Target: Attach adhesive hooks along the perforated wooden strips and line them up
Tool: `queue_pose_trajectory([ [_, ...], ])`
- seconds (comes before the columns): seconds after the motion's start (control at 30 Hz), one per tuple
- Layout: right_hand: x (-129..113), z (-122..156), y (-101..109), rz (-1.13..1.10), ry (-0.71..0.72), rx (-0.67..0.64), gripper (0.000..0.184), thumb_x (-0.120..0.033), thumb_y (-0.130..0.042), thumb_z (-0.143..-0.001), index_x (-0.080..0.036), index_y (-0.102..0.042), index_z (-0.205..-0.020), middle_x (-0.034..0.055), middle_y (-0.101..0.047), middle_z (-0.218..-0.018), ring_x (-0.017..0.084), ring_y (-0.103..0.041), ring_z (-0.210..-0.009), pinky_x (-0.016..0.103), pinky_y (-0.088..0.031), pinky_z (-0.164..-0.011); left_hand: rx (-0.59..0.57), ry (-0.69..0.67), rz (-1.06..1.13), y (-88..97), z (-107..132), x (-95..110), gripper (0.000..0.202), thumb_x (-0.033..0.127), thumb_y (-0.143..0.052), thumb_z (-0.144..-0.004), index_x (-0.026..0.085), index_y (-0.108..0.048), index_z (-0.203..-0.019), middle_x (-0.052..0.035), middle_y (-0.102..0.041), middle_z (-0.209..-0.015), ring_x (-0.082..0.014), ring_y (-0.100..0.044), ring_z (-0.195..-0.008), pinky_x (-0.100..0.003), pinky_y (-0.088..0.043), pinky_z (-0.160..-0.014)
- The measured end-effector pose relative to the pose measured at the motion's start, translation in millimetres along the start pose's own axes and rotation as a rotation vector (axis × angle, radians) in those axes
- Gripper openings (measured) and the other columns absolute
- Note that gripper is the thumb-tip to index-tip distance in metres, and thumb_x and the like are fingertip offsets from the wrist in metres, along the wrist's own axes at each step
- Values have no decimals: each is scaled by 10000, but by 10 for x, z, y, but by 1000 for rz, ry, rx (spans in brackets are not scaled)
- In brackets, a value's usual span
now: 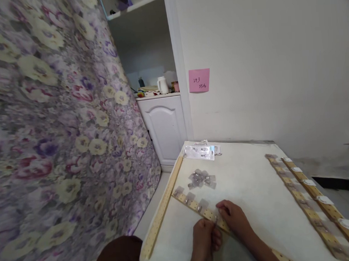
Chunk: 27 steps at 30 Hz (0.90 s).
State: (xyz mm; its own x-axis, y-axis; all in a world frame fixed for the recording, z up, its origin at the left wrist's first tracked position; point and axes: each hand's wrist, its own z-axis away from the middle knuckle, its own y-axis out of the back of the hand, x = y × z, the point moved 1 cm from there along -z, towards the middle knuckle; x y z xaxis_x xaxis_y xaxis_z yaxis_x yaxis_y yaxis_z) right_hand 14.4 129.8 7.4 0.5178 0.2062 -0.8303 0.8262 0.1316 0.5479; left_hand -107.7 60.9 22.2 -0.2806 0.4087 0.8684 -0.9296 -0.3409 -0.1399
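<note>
1. While both hands meet over it, the wooden strip (193,204) lies slantwise on the near half of the table (242,169), one end close to the table's left edge and the other passing beneath the right forearm. It is pale and dotted with small holes.
2. Several clear plastic pieces (203,203) sit in a row along the strip, spaced apart, from its far end toward the hands.
3. The left hand (203,236) is at the strip's near side, fingers curled and tips drawn together beside a small piece; whether they grip it, I cannot tell.
4. The right hand (233,216) is just across from it, over the strip, thumb and forefinger bent close together; what is between them, if anything, cannot be made out.
5. Beyond the strip is a loose pile of clear pieces (199,178), overlapping one another.
6. Farther back, near the wall (261,62), lie flat packages (198,152).
7. A longer bare strip (164,208) runs along the table's left edge.
8. At the right side are two more strips side by side: an inner strip (298,195) bearing clear pieces, and an outer strip (333,212) with white round pieces (324,200).
9. Around the table are a pink note (199,80) on the wall, a white cabinet (165,127) with a jug (162,85) on its shelf, and a flowered curtain (59,133).
</note>
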Motion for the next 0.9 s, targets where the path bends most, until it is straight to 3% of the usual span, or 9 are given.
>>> queue_pose_trajectory([
  [0.9,-27,-13,8,42,-89,-21,271,-271,-429,-774,-213,-650,-919,47,-701,-929,192,-631,-883,297,-446,-814,11,-52,-125,6,-77,-89,206,370,-500,-733,194,-455,-634,33,-577,-430,-48,-408,-274,-162,-198,-287],
])
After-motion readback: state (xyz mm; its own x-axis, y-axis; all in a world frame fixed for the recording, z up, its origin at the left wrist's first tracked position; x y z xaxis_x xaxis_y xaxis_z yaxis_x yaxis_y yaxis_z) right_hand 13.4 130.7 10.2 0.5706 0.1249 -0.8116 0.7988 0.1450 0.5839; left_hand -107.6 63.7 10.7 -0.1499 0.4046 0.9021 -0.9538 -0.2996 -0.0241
